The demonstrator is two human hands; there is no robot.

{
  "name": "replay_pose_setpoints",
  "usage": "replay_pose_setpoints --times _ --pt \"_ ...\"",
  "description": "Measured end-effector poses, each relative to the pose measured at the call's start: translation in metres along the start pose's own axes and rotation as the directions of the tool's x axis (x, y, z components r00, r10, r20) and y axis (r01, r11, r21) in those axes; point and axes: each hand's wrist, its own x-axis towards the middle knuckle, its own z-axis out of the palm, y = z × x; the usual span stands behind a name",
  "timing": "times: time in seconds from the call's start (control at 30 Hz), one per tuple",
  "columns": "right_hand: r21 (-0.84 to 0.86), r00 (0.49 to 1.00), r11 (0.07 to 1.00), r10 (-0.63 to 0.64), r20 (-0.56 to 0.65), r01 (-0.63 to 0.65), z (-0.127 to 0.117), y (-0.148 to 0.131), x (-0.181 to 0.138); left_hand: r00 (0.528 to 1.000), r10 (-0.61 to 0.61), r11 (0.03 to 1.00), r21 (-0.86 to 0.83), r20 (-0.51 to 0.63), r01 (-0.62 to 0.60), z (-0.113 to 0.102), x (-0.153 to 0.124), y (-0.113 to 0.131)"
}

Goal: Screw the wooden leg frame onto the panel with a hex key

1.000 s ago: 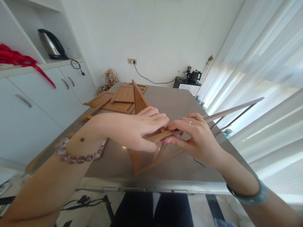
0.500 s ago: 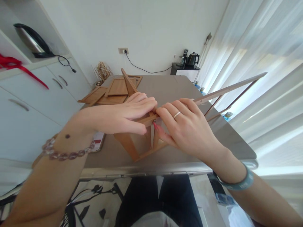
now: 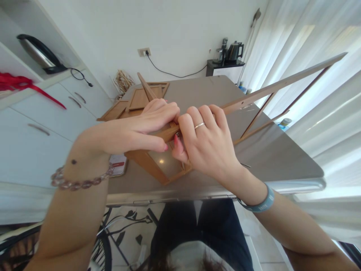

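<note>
A wooden frame piece (image 3: 152, 165) stands on edge near the front of the grey table (image 3: 270, 158). A long wooden rail frame (image 3: 282, 84) slants up to the right from it. My left hand (image 3: 141, 130) lies over the joint where the two meet, thumb under and fingers on top, gripping the wood. My right hand (image 3: 207, 145) is closed tight at the same joint, fingers curled over the rail's end, thumb tip pressed at the connection. A ring shows on the right hand. What the right fingertips pinch is hidden.
More flat wooden panels (image 3: 138, 101) lie at the table's far left. A small card or phone (image 3: 118, 165) lies under my left wrist. White cabinets with a kettle (image 3: 36, 51) stand left, a side stand with kettles (image 3: 229, 52) at the back, curtains right.
My head has tilted down and nearer. The long rail's far end has risen. My right hand has rolled over the joint, fingers curling tighter; my left hand keeps its hold.
</note>
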Motion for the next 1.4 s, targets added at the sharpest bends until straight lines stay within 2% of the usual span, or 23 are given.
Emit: replay_pose_setpoints --times 0.13,0.43,0.63,0.73,1.1,1.4 --pt "-0.011 1.0 1.0 -0.009 -0.011 0.009 0.001 0.002 0.001 1.0 0.019 1.0 0.021 -0.009 -0.019 0.0 -0.001 -0.001" --pt "0.013 1.0 1.0 -0.008 0.016 0.007 0.001 0.003 0.0 0.999 -0.038 0.999 -0.013 -0.006 0.038 0.0 0.0 0.004" --pt "0.019 0.99 0.995 -0.098 0.097 0.097 -0.011 0.014 -0.001 0.998 -0.06 0.998 -0.015 0.0 0.06 -0.001 -0.002 0.005" --pt "0.026 0.99 0.996 -0.093 0.108 0.091 -0.013 0.016 0.0 0.998 -0.056 0.998 -0.012 0.005 0.056 -0.001 -0.001 0.005" --pt "-0.014 0.998 0.998 -0.056 0.034 0.056 0.003 0.015 -0.002 1.0 -0.026 1.0 -0.014 -0.002 0.026 0.0 -0.001 0.007" --pt "-0.016 1.0 1.0 -0.018 -0.018 0.017 0.013 0.01 0.0 0.997 -0.054 0.995 -0.084 -0.057 0.049 0.003 0.0 -0.004"
